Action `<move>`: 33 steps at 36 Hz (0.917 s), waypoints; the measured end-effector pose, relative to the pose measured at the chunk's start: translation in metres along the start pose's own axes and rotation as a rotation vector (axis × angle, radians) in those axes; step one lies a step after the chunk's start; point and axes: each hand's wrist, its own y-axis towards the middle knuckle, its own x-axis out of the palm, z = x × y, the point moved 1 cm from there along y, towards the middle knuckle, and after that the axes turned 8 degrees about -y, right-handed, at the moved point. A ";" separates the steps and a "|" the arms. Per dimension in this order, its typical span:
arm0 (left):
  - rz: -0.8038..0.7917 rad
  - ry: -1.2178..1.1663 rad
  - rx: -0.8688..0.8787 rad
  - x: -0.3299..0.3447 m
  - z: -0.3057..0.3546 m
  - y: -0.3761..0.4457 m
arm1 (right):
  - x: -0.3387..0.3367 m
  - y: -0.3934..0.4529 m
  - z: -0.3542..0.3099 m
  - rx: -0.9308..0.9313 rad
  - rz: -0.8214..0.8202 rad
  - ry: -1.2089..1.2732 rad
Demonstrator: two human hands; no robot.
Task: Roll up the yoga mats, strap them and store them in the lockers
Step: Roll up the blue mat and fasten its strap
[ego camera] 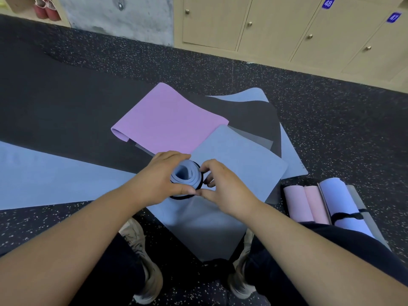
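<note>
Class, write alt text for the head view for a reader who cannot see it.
Two hands, left hand and right hand, hold an upright rolled blue mat and fit a black strap round it. Pink mat lies unrolled beyond; lockers behind.

A gym changing area: numbered lockers (pixel 287 25), speckled rubber floor (pixel 331 120), yoga mats (pixel 167 120).

- The rolled mat (pixel 186 176) is light blue, ringed by a black strap (pixel 181 197).
- The flat mat (pixel 170 120) is lilac purple.
- The floor (pixel 331 111) is black, speckled with pale flecks.
- The lockers (pixel 276 25) are beige, with blue number tags (pixel 327 3).
- The side rolls (pixel 305 204) are pale pink.
- The shoes (pixel 141 261) look beige, perhaps grubby.
</note>
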 end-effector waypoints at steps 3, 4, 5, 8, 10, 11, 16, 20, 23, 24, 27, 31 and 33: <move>-0.004 -0.014 -0.017 -0.007 -0.004 0.000 | 0.006 0.003 -0.001 -0.012 0.010 0.051; -0.001 -0.027 -0.023 -0.008 -0.006 -0.001 | 0.008 0.004 -0.002 -0.020 0.020 0.060; 0.002 -0.039 -0.029 -0.009 -0.008 -0.001 | 0.010 0.006 -0.002 -0.023 0.029 0.064; 0.018 -0.057 -0.031 -0.010 -0.012 -0.002 | 0.012 0.010 -0.003 -0.012 0.046 0.082; 0.035 -0.058 -0.038 -0.011 -0.012 -0.002 | 0.013 0.012 -0.004 -0.008 0.056 0.096; 0.039 -0.061 -0.045 -0.011 -0.011 -0.003 | 0.013 0.013 -0.004 -0.008 0.061 0.103; 0.015 -0.108 -0.052 -0.009 -0.012 -0.003 | 0.014 0.013 0.001 -0.036 0.086 0.077; 0.014 -0.144 -0.048 -0.005 -0.012 -0.001 | 0.018 0.013 0.007 -0.038 0.169 0.016; 0.042 -0.158 -0.053 -0.005 -0.013 0.000 | 0.025 0.015 0.009 0.001 0.253 0.030; 0.050 -0.158 -0.052 -0.005 -0.014 0.000 | 0.028 0.015 0.011 0.020 0.270 0.023; 0.049 -0.162 -0.050 -0.006 -0.015 0.000 | 0.041 0.017 0.020 0.018 0.316 -0.052; 0.080 -0.161 -0.060 -0.007 -0.019 -0.003 | 0.055 0.025 0.029 0.017 0.284 -0.123; 0.092 -0.155 -0.055 -0.006 -0.020 -0.005 | 0.057 0.029 0.030 0.074 0.231 -0.158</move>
